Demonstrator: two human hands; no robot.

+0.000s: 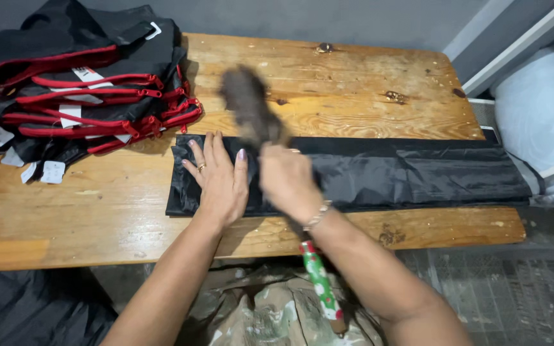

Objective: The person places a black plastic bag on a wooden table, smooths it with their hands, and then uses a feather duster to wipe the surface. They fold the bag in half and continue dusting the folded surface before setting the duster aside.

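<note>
The left hand (220,178) lies palm down with its fingers spread wide and flat on the long black folded strip of shiny fabric (379,173), near the strip's left end; the flat press seems meant to pin the cloth so that it cannot slide or ruck; one ring shows on a finger of this hand. The right hand (286,181) sits just beside it, closed in a fist around something dark and blurred, a soft brush-like or furry tool (248,106) that stands up and away over the table; the blur suggests quick motion, and exactly what the tool is cannot be told; a thin bracelet circles this wrist. One strip of fabric lies there, stretched lengthwise along the near half of the worn wooden plank table (354,77), its right end reaching the table's right edge; laid out full length, it offers its whole surface to the hands. At the far left corner rests one pile of black bags with red zips and white tags (84,90), several deep, though the exact count is hidden by the stacking; it sits well apart from the hands, leaving the middle free for the strip. Below the table edge, near the right forearm, one stick wrapped in green, red and white patterned paper (320,282) points downward.
</note>
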